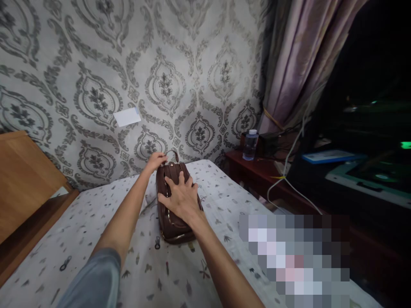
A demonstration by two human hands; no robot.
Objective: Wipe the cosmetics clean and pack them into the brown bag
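Observation:
A brown leather-like bag (pixel 175 231) with zippers lies on the patterned white bed sheet (pixel 154 278), its looped handle at the far end. At the bag's far left corner, my left hand (pixel 157 161) has its fingers bent together beside the handle; what they pinch is too small to make out. My right hand (pixel 182 196) rests on top of the bag with its fingers spread, palm down.
A wooden headboard (pixel 28 171) stands at the left. Behind the bed is a patterned wall with a white card (pixel 127 116). At the right, a red-brown table (pixel 236 164) holds a clear bottle (pixel 250 146) and white cables (pixel 289 182). A blurred patch covers the lower right.

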